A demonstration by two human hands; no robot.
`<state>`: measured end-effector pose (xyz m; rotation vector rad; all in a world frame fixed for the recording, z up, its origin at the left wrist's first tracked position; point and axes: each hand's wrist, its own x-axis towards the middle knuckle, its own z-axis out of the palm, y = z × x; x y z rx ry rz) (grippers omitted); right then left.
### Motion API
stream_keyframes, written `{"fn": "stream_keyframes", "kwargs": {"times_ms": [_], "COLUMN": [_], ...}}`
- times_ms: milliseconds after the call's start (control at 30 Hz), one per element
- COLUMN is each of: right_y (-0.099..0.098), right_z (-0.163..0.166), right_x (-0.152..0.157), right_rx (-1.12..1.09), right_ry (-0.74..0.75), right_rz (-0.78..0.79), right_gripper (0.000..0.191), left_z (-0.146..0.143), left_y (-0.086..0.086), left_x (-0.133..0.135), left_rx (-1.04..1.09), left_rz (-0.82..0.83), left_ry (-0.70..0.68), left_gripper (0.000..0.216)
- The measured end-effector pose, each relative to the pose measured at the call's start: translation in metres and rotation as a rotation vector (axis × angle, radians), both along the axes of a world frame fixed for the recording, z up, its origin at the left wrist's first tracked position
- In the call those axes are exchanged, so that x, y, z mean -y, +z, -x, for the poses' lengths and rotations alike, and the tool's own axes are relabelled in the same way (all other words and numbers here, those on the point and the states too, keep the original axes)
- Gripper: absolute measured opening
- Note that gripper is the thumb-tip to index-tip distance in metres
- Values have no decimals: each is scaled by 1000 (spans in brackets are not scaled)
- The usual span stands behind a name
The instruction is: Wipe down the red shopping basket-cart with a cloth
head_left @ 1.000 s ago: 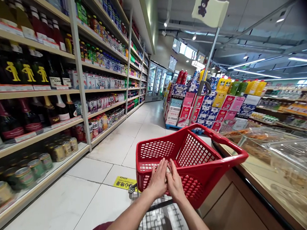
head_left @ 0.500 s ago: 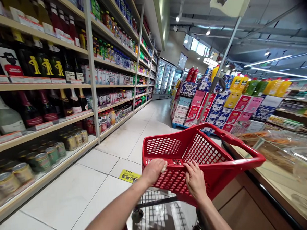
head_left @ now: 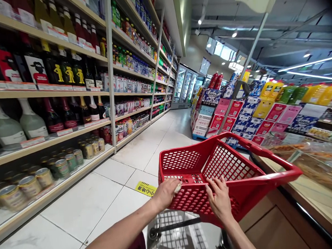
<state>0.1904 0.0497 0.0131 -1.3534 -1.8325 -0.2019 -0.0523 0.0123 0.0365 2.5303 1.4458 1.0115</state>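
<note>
A red plastic shopping basket point(head_left: 235, 169) rides on a metal trolley frame point(head_left: 171, 232) in front of me. My left hand point(head_left: 166, 191) is closed on the basket's near left rim, with a small pale thing pressed under its fingers. My right hand point(head_left: 220, 198) lies on the near wall of the basket, fingers spread over the mesh just below the rim. The basket's red handle point(head_left: 270, 152) swings out to the right. Nothing shows inside the basket.
Shelving point(head_left: 57, 134) with bottles, cans and jars runs along the left of a tiled aisle point(head_left: 145, 148). A glass-topped food counter point(head_left: 304, 169) stands close on the right. Stacked boxes point(head_left: 237, 113) sit ahead, coolers point(head_left: 184, 84) at the aisle's end. A yellow floor sticker point(head_left: 146, 188) lies near the trolley.
My hands, pressed together at the basket's near rim a second ago, have spread apart along it. The view has moved forward and swung right along the aisle.
</note>
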Motion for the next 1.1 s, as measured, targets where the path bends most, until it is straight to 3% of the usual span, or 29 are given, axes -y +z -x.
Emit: {"fn": "stream_keyframes", "kwargs": {"times_ms": [100,200,333,433,500,533,633,700,833,900,1033,1100], "right_y": [2,13,24,16,9,6,4,5,5,3,5,7], "right_z": [-19,-38,-41,-25,-13,-8,-6,-11,-19,-17,-15,-18], "right_x": [-3,-8,2,22,34,38,41,38,30,27,22,21], "right_rx": [12,89,137,121,81,46,-39,-51,-154,-249,-274,-247], "right_ry": [29,30,-185,-164,-121,-121,-146,-137,-134,-162,-208,-239], "right_rz": [-6,40,199,222,198,190,202,224,270,290,319,357], "right_gripper": [40,35,35,35,37,38,41,39,36,39,42,42], "left_z": [-22,-40,-18,10,9,0,-32,-38,-15,-16,-49,-48], "left_y": [-9,-10,-3,0,-3,-6,-19,-23,-17,-16,-25,-26], "left_x": [22,37,37,24,21,21,30,33,22,17,19,19], "left_rx": [-5,-54,-200,-194,-140,-117,-101,-132,-98,-81,-164,-220], "left_rz": [-96,-192,-237,-158,-132,-140,-223,-235,-174,-167,-165,-134], "left_ry": [-26,-156,-432,-259,-128,-125,-289,-341,-147,-84,-259,-310], "left_gripper": [34,37,36,34,32,32,33,33,36,40,35,35]}}
